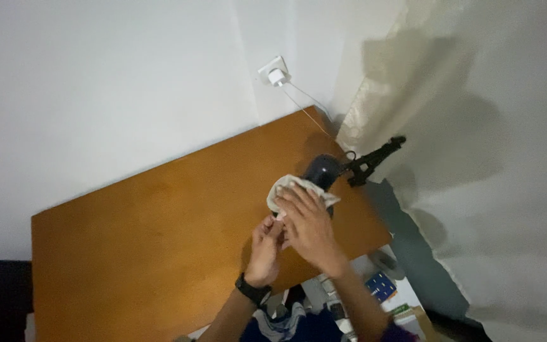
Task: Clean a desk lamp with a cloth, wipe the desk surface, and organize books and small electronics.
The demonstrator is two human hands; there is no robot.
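We are looking down on both our hands, raised over the right half of the worktop [147, 240]. Our right hand [308, 228] is reaching forward with the forearm coming up from the lower right, palm down and fingers spread, and it is pressing a cloth [286, 189] against the dark lamp head [321, 171]. Its grip is lying flat and loose on the cloth rather than clenched around it. Our left hand [266, 248], with a watch [252, 291] on the wrist, is standing just beside and partly under the right one, fingers curled upward at the cloth's lower edge; we cannot tell whether this grip is pinching the cloth or only touching it, since the right hand is covering the fingertips. The cloth is draping over the near side of the lamp head, near the worktop's far right edge. The lamp's black arm [375, 161] is stretching away to the right. A white charger [276, 76] is sitting in a wall socket beyond, its cable [308, 104] trailing down toward the worktop.
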